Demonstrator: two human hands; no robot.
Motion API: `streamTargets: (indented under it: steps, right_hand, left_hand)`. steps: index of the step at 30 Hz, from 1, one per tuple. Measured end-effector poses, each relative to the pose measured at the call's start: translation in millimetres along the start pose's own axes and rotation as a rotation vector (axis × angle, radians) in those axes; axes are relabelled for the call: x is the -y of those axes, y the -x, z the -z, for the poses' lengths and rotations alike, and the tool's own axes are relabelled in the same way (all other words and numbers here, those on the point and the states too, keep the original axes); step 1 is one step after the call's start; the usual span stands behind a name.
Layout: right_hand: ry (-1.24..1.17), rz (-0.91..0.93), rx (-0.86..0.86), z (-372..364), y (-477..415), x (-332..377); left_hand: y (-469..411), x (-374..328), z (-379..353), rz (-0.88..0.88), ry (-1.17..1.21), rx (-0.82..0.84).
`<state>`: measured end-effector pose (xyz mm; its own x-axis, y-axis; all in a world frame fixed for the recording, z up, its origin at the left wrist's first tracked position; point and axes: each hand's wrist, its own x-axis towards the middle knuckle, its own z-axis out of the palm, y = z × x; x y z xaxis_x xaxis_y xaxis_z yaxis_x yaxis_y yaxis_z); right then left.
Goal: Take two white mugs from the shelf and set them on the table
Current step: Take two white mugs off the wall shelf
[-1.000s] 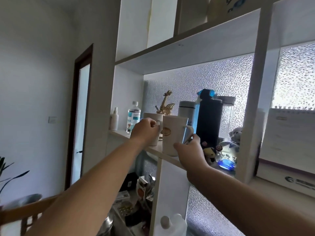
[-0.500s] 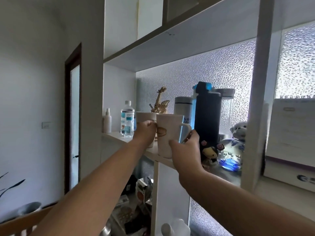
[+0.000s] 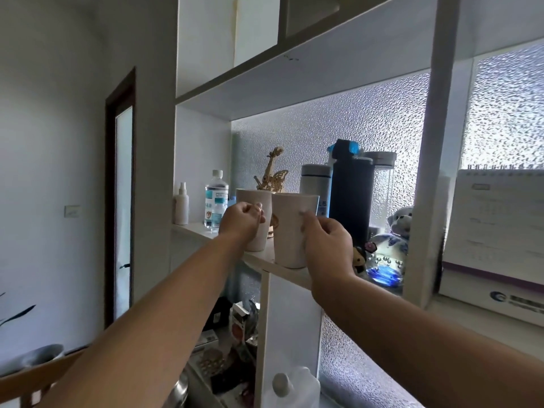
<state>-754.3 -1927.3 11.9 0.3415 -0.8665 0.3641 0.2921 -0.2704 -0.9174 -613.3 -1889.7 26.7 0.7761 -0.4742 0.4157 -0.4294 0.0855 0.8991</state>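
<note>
Two tall white mugs stand side by side on the white shelf (image 3: 297, 275). My left hand (image 3: 241, 220) is closed around the handle side of the left white mug (image 3: 255, 201). My right hand (image 3: 326, 245) grips the right white mug (image 3: 290, 231), which carries a small brown emblem; its handle is hidden under my fingers. Both mug bases sit at the shelf board's level; I cannot tell whether they touch it. The table is out of view.
Behind the mugs stand a wooden figurine (image 3: 272, 173), a clear bottle (image 3: 216, 201), a small spray bottle (image 3: 181, 204), a grey flask (image 3: 315, 187) and a black flask (image 3: 350, 198). A plush toy (image 3: 399, 220) and glass ornament (image 3: 382, 266) sit right. Clutter fills the shelf below.
My right hand has turned the right mug so its handle no longer shows and wrapped around it. The view has shifted closer to the shelf.
</note>
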Motion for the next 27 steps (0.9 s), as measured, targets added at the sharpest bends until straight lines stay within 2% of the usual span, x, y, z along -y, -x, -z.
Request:
streamTargets:
  steps: [5, 10, 12, 17, 24, 27]
  right_hand:
    - [0.023, -0.074, 0.034, -1.4, -3.6, 8.2]
    - [-0.012, -0.138, 0.102, 4.5, -6.3, 11.9]
    - [-0.01, -0.128, 0.112, 8.2, -4.3, 14.7]
    - [-0.014, -0.114, 0.126, 13.5, 4.3, 19.5]
    - [-0.093, -0.047, 0.265, -9.2, 27.3, 25.6]
    - [-0.123, -0.092, 0.345, -30.6, 44.2, 11.8]
  left_hand:
    - [9.9, -2.7, 9.3, 0.056, 0.069, 0.003]
    - [21.1, -1.7, 25.6, 0.189, 0.293, 0.005]
    - [26.7, -4.0, 31.3, 0.191, 0.319, -0.004]
    - [44.9, -12.6, 53.6, 0.184, 0.327, -0.054]
    - [82.4, -2.1, 100.6, 0.154, 0.263, -0.154]
    - [107.3, 6.7, 124.6, 0.129, 0.186, -0.224]
